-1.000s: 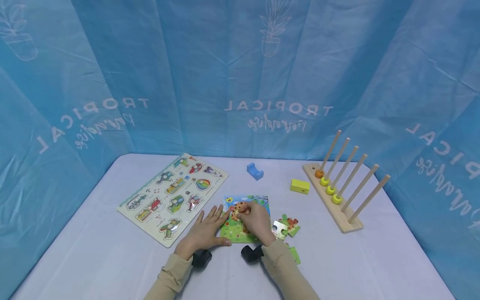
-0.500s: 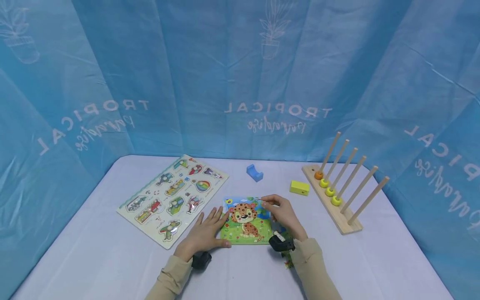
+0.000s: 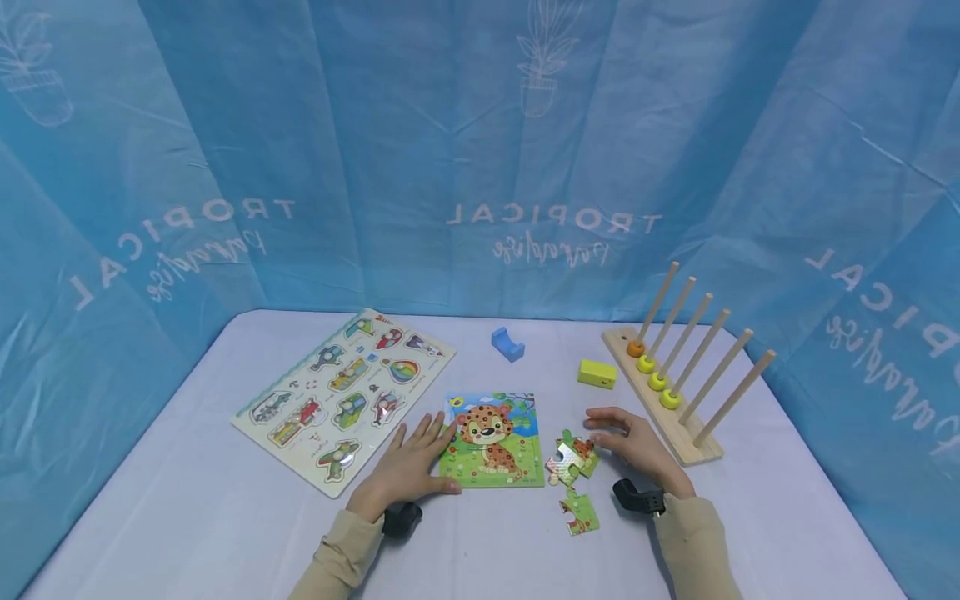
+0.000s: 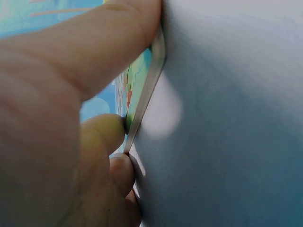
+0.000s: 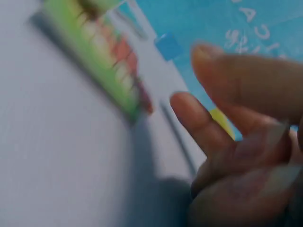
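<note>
The right hand (image 3: 637, 446), fingers apart and holding nothing, has left the puzzle (image 3: 491, 442) for the loose pieces (image 3: 573, 461) (attention seemingly shifts there). Well in from the table's (image 3: 187, 500) far edge, the puzzle lies under the left hand's (image 3: 408, 467) spread fingertips.

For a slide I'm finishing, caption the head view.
Left fingers touching a leopard puzzle, right fingers beside loose pieces, peg stand farther right.
</note>
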`<state>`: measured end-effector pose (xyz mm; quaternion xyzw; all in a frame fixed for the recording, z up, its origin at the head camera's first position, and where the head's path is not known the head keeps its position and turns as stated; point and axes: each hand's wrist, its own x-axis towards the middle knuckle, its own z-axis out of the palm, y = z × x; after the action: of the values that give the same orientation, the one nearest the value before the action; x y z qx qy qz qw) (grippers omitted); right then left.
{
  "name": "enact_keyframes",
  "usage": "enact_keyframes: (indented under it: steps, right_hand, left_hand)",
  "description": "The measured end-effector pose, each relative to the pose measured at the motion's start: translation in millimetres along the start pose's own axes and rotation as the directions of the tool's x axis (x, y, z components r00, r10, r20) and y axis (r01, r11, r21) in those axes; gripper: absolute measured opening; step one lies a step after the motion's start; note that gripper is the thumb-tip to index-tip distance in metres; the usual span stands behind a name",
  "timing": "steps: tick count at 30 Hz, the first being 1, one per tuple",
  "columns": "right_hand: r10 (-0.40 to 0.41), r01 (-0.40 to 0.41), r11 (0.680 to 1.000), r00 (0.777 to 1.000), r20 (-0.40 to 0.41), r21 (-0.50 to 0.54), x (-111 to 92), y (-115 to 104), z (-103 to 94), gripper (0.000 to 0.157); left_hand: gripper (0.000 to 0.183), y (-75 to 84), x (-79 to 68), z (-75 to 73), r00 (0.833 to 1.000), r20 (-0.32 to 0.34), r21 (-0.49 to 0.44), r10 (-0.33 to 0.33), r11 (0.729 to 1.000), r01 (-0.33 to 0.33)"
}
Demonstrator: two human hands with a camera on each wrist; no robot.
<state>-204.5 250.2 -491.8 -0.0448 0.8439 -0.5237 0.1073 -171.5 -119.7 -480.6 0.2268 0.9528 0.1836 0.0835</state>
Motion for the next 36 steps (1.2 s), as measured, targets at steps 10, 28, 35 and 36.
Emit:
enact_keyframes:
  steps: [10,28,35,36]
  right_hand:
    - [-0.116,0.130,0.990,0.971,0.207,-0.055,-7,6,-3.6,0.067]
    - [0.071,-0.069,0.997,0.995,-0.067,0.034,5,3,0.3,0.030]
    - [-0.009,0.006,0.979,1.000,0.013,0.203,12,-16,13.1,0.038]
    - [-0.020,0.014,0.977,0.999,0.027,0.214,13,-20,17.4,0.039]
  left_hand:
    - [0.091,-0.3,-0.8,0.1,1.000,-0.003,0.001,0.005,1.000,-0.005]
    - [0.091,-1.1,1.9,-2.0,1.000,-0.003,-0.003,-0.002,1.000,0.002]
    - [0.092,-1.2,0.2,-0.5,1.000,0.001,0.003,-0.003,1.000,0.003]
    - [0.092,-1.2,-0.2,0.0,1.000,0.001,0.001,-0.001,1.000,0.001]
